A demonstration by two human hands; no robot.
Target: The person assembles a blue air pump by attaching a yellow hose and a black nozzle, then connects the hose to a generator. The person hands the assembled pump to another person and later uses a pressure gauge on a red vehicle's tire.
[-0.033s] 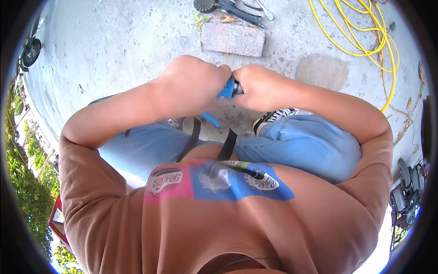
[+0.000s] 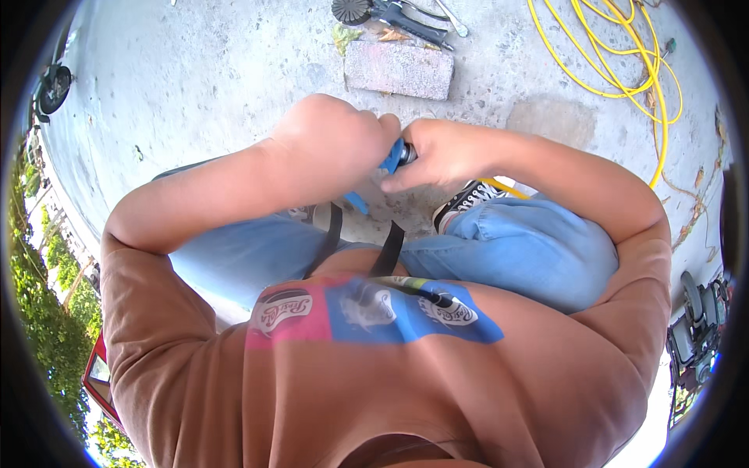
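Observation:
My left hand (image 2: 331, 144) is closed around a blue tool, and most of it is hidden by my fingers. A blue piece of the tool (image 2: 395, 156) shows between my hands, and another blue part (image 2: 356, 203) sticks out below my left hand. At the tool's right end is a dark metal fitting (image 2: 408, 154). My right hand (image 2: 445, 152) curls over this fitting with its thumb held apart below. A yellow hose-like length (image 2: 503, 187) shows beneath my right wrist; whether it joins the fitting is hidden.
A concrete block (image 2: 399, 70) lies ahead on the concrete floor. Behind it is a black tool with a ribbed round end (image 2: 406, 25). Coiled yellow hose (image 2: 624, 93) lies at the far right. My sneaker (image 2: 468, 201) is below my right hand. A small wheel (image 2: 55, 90) stands far left.
My right thumb has moved down and away from the fitting, loosening the grip. The yellow length now shows under my right wrist. My left hand has barely moved.

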